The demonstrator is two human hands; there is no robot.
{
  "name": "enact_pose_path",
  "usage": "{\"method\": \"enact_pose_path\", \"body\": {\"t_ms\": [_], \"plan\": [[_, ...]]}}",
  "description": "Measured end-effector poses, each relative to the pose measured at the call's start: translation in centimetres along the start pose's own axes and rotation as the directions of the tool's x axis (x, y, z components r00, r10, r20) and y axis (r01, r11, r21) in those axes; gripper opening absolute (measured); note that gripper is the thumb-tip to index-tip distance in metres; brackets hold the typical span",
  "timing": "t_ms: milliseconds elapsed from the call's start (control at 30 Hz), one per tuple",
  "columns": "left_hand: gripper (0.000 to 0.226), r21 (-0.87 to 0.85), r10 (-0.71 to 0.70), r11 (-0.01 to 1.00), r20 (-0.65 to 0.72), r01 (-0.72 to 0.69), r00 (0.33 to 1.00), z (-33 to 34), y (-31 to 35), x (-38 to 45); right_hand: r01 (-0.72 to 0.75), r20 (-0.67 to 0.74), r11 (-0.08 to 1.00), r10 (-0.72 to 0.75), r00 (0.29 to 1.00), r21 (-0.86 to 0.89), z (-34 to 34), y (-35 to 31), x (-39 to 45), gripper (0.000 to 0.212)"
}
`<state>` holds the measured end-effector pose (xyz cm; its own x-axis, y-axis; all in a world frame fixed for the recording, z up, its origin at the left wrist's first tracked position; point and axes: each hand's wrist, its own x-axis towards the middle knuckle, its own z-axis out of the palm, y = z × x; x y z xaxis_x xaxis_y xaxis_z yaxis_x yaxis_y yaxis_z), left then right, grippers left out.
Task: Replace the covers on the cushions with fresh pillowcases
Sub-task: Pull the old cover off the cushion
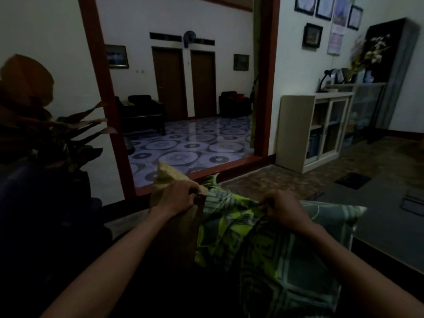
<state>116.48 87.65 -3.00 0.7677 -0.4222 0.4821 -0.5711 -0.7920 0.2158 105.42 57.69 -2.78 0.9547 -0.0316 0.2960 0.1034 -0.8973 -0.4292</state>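
While our left hand (177, 196) grips the bare tan cushion (176, 226), its length running away from us, our right hand (283, 208) pinches the green leaf-print pillowcase (229, 226) just beside.

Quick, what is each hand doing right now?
Left hand: grips the cushion at the cover's edge.
Right hand: pinches the green cover.

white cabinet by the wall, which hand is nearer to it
Right. The right hand, pinching the green leaf-print pillowcase, lies below and left of the white cabinet. The left hand, gripping the tan cushion, is farther left.
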Motion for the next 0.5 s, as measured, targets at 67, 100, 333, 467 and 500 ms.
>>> {"method": "enact_pose_path", "body": {"t_ms": [67,100,333,467,500], "plan": [[0.02,-0.001,-0.006,1.0,-0.056,0.006,0.998,-0.3,-0.3,0.2,0.014,0.004,1.0,-0.014,1.0,0.006,-0.6,0.0,0.0,0.014],[0.02,-0.007,-0.015,1.0,-0.07,0.015,0.997,-0.7,-0.7,0.2,0.017,-0.007,1.0,-0.017,1.0,0.012,-1.0,0.0,0.0,0.017],[0.014,-0.055,-0.115,0.992,-0.069,0.112,0.991,-2.0,-3.9,-0.7,0.051,-0.101,0.999,-0.05,0.994,0.01,-3.2,1.3,-1.1,0.027],[0.008,-0.016,-0.131,0.991,0.048,0.132,0.99,-2.3,-4.8,-0.8,0.003,-0.079,1.0,-0.003,0.997,-0.001,-4.0,2.5,-1.4,0.024],[0.003,0.001,-0.138,0.99,0.074,0.139,0.988,-2.5,-4.9,-0.9,-0.046,-0.015,0.999,0.046,0.999,0.019,-4.4,3.1,-1.7,0.033]]}}
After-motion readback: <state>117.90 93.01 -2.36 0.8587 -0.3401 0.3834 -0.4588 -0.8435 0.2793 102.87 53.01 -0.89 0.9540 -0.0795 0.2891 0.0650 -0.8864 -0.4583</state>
